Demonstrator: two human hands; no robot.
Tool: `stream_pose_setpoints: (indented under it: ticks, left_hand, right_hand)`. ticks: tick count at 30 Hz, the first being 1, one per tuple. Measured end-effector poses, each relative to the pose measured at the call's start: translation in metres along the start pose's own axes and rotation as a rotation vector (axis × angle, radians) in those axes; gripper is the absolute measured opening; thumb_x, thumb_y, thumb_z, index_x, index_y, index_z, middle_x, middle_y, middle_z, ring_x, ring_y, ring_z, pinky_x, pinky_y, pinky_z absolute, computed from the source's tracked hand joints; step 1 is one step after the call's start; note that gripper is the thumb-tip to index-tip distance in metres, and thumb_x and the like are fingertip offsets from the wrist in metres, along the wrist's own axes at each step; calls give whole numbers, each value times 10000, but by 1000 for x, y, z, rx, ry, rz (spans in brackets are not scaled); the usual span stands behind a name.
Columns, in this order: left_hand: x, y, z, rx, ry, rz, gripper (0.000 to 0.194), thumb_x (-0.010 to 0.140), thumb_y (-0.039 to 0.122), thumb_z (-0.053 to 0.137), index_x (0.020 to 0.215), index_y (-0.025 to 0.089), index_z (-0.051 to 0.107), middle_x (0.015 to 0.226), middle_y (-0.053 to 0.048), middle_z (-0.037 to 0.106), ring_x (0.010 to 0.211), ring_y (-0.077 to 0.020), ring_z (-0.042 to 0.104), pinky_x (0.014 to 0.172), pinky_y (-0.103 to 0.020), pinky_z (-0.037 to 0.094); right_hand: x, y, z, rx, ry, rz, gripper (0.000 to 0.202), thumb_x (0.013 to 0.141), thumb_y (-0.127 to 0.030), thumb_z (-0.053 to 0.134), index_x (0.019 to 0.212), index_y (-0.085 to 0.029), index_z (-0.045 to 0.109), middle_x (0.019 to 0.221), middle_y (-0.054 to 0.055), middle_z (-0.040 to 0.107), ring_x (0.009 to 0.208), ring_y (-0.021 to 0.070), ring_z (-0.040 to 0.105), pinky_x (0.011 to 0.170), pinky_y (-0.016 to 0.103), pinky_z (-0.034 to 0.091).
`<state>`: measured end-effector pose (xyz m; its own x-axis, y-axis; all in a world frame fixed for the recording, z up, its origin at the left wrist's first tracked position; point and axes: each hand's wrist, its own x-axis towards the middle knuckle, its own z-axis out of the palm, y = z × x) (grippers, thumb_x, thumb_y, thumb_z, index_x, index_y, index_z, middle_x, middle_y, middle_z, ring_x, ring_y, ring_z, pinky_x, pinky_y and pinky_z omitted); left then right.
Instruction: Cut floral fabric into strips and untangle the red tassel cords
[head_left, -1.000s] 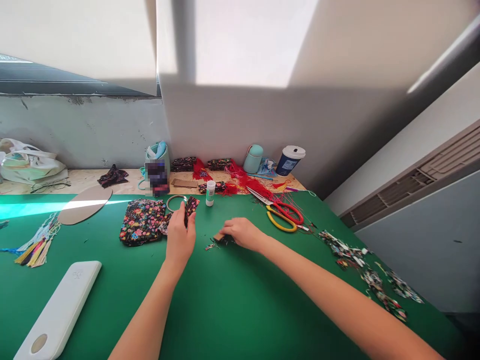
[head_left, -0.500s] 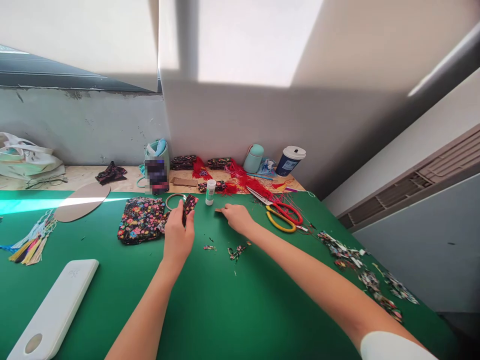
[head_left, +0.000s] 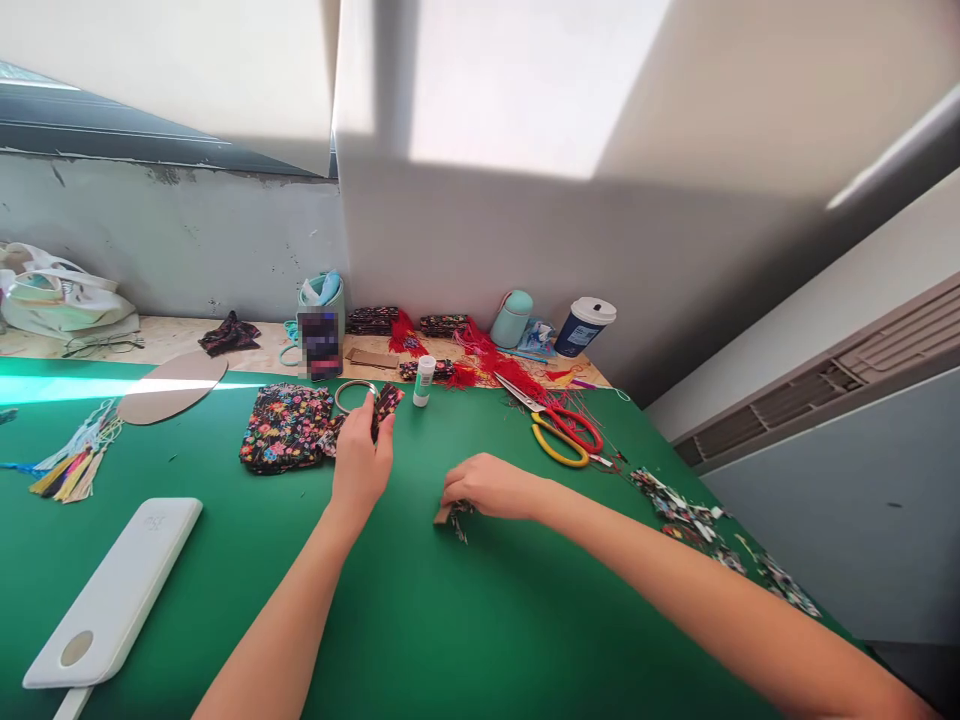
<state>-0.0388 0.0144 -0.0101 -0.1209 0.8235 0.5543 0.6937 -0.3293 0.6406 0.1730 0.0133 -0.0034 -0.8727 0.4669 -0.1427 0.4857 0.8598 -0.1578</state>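
Note:
My left hand (head_left: 363,455) is closed on a dark floral fabric piece (head_left: 388,402), beside a metal ring (head_left: 355,386) and a floral pouch (head_left: 285,428). My right hand (head_left: 487,487) is low over the green mat (head_left: 420,620), its fingers closed on a small brown card piece (head_left: 442,515). Small fabric scraps (head_left: 460,528) lie gathered against that card and the fingertips. A glue stick (head_left: 424,382) stands upright between and beyond the hands.
Red and yellow scissors (head_left: 559,432) lie to the right, near scrap piles (head_left: 679,508). A white power bank (head_left: 112,590) and tassels (head_left: 79,460) are at the left. Behind stand a phone (head_left: 322,345), a green bottle (head_left: 512,320) and a lidded cup (head_left: 585,327).
My right hand has come nearer with the card piece, and the scraps that lay scattered on the mat are now bunched at its fingers. My left hand keeps its hold. The view has shifted slightly.

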Motion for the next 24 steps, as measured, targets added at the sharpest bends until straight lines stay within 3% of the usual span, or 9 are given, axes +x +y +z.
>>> stream_pose_setpoints:
  ticks: [3, 5, 8, 11, 14, 17, 21, 24]
  left_hand:
    - [-1, 0, 0, 1, -11, 2, 453, 920, 353, 414, 1245, 59, 526, 969, -165, 651, 939, -275, 611, 818, -400, 483]
    - [0, 0, -1, 1, -7, -4, 448, 919, 349, 423, 1247, 61, 524, 977, -165, 648, 943, -270, 611, 820, -392, 483]
    - [1, 0, -2, 3, 1, -5, 439, 914, 337, 437, 1243, 61, 526, 994, -164, 645, 948, -263, 611, 828, -383, 481]
    - [2, -1, -3, 15, 12, 3, 437, 912, 336, 435, 1241, 64, 527, 1000, -165, 646, 955, -269, 606, 831, -398, 481]
    - [2, -1, -2, 26, 15, 1, 428, 910, 335, 436, 1243, 84, 530, 970, -151, 652, 937, -267, 610, 824, -399, 482]
    - [-1, -1, 0, 22, 0, -3, 429, 904, 337, 447, 1241, 87, 537, 951, -145, 654, 930, -267, 615, 816, -392, 484]
    - [-5, -3, 8, 4, -21, 3, 437, 901, 346, 448, 1246, 93, 536, 974, -150, 660, 934, -268, 620, 826, -404, 487]
    - [-7, -5, 14, -12, -44, -21, 422, 892, 339, 465, 1231, 105, 553, 1046, -154, 663, 1000, -272, 613, 867, -407, 481]
  right_hand:
    - [34, 16, -7, -60, 100, 187, 407, 792, 6, 447, 1093, -154, 670, 1013, 123, 669, 872, 204, 633, 697, 277, 446]
    - [65, 23, -7, -74, 136, 235, 394, 784, 24, 422, 1073, -80, 669, 954, 168, 662, 857, 233, 634, 695, 306, 453]
    - [97, 21, -1, -50, 140, 171, 355, 750, 39, 446, 970, -83, 696, 895, 144, 671, 826, 220, 635, 713, 304, 463]
    - [94, 9, 7, 2, 123, 29, 339, 730, 31, 491, 925, -147, 704, 896, 88, 683, 829, 182, 628, 757, 281, 470]
    - [57, -2, 14, 46, 107, -74, 313, 719, 30, 510, 831, -188, 705, 813, 39, 685, 808, 160, 624, 847, 287, 470]
    - [-1, -8, 27, 80, 118, -102, 291, 749, 9, 486, 770, -199, 688, 760, 21, 674, 821, 145, 627, 1000, 310, 414]
    - [-86, -12, 46, 299, 275, 47, 342, 851, -65, 394, 730, -237, 664, 765, 20, 682, 796, 134, 638, 1064, 374, 382]
    - [-130, -6, 41, 347, 145, 141, 376, 838, -48, 375, 748, -247, 682, 752, 34, 675, 780, 141, 639, 1080, 410, 358]
